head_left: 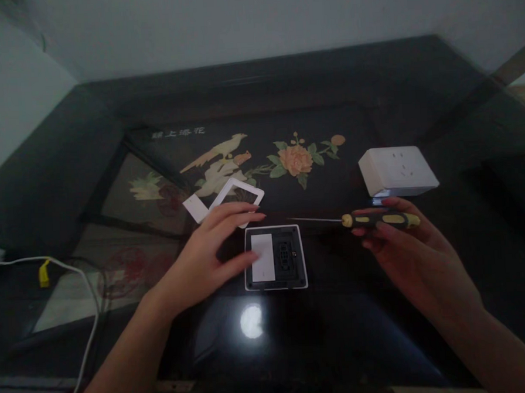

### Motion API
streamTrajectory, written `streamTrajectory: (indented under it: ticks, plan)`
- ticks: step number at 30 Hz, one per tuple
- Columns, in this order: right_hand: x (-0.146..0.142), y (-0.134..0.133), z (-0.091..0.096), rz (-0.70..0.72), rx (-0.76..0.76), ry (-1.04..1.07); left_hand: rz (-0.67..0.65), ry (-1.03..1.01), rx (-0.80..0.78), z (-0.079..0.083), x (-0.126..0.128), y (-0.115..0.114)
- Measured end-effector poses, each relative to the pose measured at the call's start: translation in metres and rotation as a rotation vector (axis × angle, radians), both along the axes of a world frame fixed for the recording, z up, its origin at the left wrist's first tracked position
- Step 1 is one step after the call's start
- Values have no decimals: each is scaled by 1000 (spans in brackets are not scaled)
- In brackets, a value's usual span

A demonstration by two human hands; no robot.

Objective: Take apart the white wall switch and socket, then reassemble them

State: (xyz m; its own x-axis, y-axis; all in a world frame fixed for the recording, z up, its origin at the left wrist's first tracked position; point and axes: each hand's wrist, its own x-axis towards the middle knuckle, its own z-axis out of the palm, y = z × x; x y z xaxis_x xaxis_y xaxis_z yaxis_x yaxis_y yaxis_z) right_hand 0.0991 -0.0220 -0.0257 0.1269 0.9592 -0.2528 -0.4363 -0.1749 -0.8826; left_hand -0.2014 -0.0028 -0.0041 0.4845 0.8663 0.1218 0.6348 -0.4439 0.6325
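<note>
Screwdriver [361, 219] in right hand [413, 256] points left, horizontal.

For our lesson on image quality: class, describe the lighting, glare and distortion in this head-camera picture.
Head view: dim overall, with muted colours; a round white glare on the glossy table, just below the switch plate; the table's edges seem to bend from wide-angle distortion; the screwdriver shaft shows faint against the dark top.
</note>
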Motion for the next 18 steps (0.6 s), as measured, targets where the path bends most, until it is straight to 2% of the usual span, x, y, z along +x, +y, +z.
streamTrajectory:
  ticks: [2,5,8,15,18]
  plan:
    - [1,2,-2,-14,15,-15,-134,30,-172,1,4,-8]
    - [3,4,-4,-21,47,-32,-192,113,-286,-2,7,-13]
    - [4,4,-5,-19,65,-36,-180,139,-264,-8,14,-14]
    - [6,4,-7,-12,36,-22,-107,20,-115,-35,44,-30]
    - [8,6,-6,-38,-1,-53,-116,-12,-88,-40,48,-35]
